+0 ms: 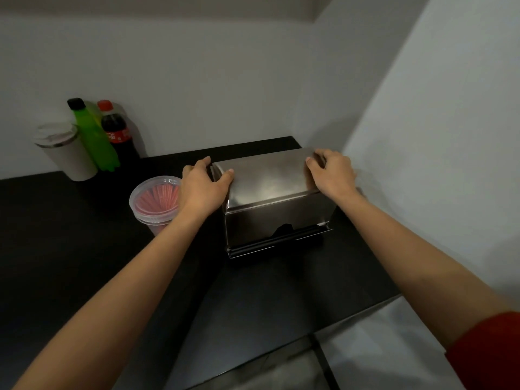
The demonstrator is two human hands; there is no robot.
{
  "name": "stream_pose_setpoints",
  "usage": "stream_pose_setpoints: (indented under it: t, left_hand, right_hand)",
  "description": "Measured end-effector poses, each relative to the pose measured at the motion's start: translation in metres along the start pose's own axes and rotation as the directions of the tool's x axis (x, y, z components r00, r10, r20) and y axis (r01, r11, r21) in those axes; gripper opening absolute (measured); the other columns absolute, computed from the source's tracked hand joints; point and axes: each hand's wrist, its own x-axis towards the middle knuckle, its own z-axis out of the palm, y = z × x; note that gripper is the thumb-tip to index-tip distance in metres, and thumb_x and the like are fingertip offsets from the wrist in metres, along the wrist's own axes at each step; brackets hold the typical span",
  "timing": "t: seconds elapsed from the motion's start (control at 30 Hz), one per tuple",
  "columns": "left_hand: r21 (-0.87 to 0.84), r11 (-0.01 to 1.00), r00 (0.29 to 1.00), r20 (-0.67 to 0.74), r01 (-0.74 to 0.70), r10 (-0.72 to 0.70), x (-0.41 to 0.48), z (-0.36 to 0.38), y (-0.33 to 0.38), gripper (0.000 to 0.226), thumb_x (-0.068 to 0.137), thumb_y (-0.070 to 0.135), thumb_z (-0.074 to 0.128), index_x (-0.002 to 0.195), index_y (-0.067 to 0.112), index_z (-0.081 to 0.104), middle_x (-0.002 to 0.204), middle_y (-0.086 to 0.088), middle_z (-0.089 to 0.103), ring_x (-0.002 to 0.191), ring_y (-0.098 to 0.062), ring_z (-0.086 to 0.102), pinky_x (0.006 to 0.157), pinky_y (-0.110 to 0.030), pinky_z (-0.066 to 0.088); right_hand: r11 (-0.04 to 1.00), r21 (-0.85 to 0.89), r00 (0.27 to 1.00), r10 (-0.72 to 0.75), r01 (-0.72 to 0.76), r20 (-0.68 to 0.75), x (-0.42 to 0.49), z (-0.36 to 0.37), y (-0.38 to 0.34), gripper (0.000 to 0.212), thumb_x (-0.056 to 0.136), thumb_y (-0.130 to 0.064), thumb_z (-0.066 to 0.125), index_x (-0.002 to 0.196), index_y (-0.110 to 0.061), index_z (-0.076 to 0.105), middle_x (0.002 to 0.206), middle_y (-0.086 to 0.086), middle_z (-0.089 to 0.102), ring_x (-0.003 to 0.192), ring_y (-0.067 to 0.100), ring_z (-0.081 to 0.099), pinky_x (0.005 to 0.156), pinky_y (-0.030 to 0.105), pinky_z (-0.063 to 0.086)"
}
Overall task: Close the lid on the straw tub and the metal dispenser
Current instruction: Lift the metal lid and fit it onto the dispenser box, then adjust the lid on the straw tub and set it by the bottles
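Observation:
A metal dispenser [277, 220] stands on the black counter near the right wall, its curved metal lid [267, 178] lying down over the top. My left hand [201, 187] grips the lid's left end and my right hand [330, 173] grips its right end. Left of the dispenser sits a clear plastic straw tub [153, 202] full of red straws, with a clear lid resting on its rim; my left wrist hides its right side.
A white tumbler [66, 152], a green bottle [94, 136] and a cola bottle [119, 133] stand at the back left against the wall. The right wall [436, 164] is close beside the dispenser. The counter edge [351, 319] runs at the lower right.

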Motion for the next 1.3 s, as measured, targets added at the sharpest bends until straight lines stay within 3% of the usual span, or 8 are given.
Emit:
stream_pose_setpoints:
  t: [0.2,0.3,0.47,0.63,0.83,1.07,1.17,1.3]
  left_hand:
    - [-0.064,0.997,0.999,-0.037,-0.041,0.038,0.001,-0.009,-0.001,0.065,0.087,0.042,0.061,0.142,0.017,0.037,0.142,-0.012,0.038,0.121,-0.025,0.049,0.09,-0.03,0.041]
    - [-0.076,0.995,0.997,-0.041,-0.071,0.068,0.003,-0.017,-0.007,0.064,0.086,0.041,0.062,0.141,0.019,0.039,0.143,-0.008,0.04,0.121,-0.023,0.049,0.088,-0.028,0.042]
    - [-0.075,0.992,0.994,-0.058,-0.1,0.096,0.0,-0.033,-0.021,0.066,0.083,0.042,0.065,0.141,0.02,0.04,0.145,-0.006,0.04,0.126,-0.023,0.047,0.099,-0.04,0.045]
    - [-0.007,0.996,0.986,-0.146,-0.085,0.084,-0.006,-0.049,-0.034,0.062,0.082,0.036,0.067,0.137,0.019,0.045,0.143,-0.007,0.042,0.128,-0.023,0.044,0.096,-0.031,0.037]
    - [0.024,0.999,0.98,-0.193,-0.032,0.036,-0.012,-0.069,-0.06,0.062,0.081,0.033,0.068,0.137,0.019,0.045,0.142,-0.008,0.042,0.131,-0.027,0.038,0.101,-0.04,0.037]
    - [-0.176,0.98,0.99,-0.087,0.097,-0.113,-0.005,-0.08,-0.095,0.075,0.079,0.036,0.069,0.143,0.018,0.034,0.147,-0.008,0.037,0.131,-0.025,0.041,0.102,-0.044,0.044]
    - [-0.244,0.963,0.991,-0.029,0.119,-0.13,-0.003,-0.085,-0.108,0.08,0.08,0.036,0.069,0.146,0.016,0.028,0.149,-0.008,0.034,0.131,-0.025,0.042,0.101,-0.043,0.045]
    - [-0.343,0.927,0.987,0.111,0.15,-0.119,-0.001,-0.093,-0.128,0.089,0.079,0.04,0.07,0.148,0.017,0.021,0.151,-0.006,0.033,0.129,-0.022,0.045,0.089,-0.029,0.043]
  right_hand:
    - [0.99,-0.106,0.996,-0.091,0.091,0.012,-0.01,0.005,-0.024,0.048,0.089,-0.045,0.047,0.13,-0.02,0.05,0.133,0.006,0.052,0.124,0.029,0.039,0.1,0.047,0.028]
    - [0.988,-0.08,0.991,-0.134,0.134,0.006,-0.017,0.009,-0.042,0.047,0.09,-0.043,0.047,0.13,-0.021,0.049,0.135,0.005,0.05,0.127,0.028,0.037,0.102,0.046,0.026]
    - [0.974,0.05,0.973,-0.225,0.223,0.048,-0.033,0.022,-0.079,0.046,0.09,-0.039,0.05,0.131,-0.02,0.049,0.138,0.004,0.048,0.13,0.024,0.034,0.106,0.044,0.028]
    - [0.932,0.064,0.924,-0.361,0.356,0.126,-0.053,0.042,-0.111,0.048,0.089,-0.039,0.051,0.133,-0.02,0.047,0.138,0.003,0.046,0.13,0.021,0.034,0.106,0.042,0.026]
    - [0.869,0.1,0.854,-0.495,0.485,0.162,-0.067,0.064,-0.134,0.047,0.089,-0.039,0.052,0.131,-0.02,0.048,0.133,0.003,0.05,0.126,0.02,0.037,0.095,0.031,0.026]
    - [0.814,0.08,0.773,-0.573,0.575,0.274,-0.083,0.091,-0.154,0.052,0.087,-0.037,0.054,0.135,-0.017,0.044,0.135,0.006,0.047,0.127,0.022,0.037,0.105,0.036,0.029]
    - [0.835,0.058,0.783,-0.535,0.547,0.316,-0.086,0.109,-0.169,0.058,0.086,-0.035,0.056,0.138,-0.015,0.038,0.139,0.007,0.043,0.129,0.022,0.037,0.102,0.033,0.031]
    - [0.939,0.15,0.847,-0.345,0.311,0.405,-0.089,0.139,-0.179,0.067,0.087,-0.034,0.056,0.144,-0.016,0.026,0.146,0.01,0.033,0.135,0.025,0.03,0.104,0.036,0.031]
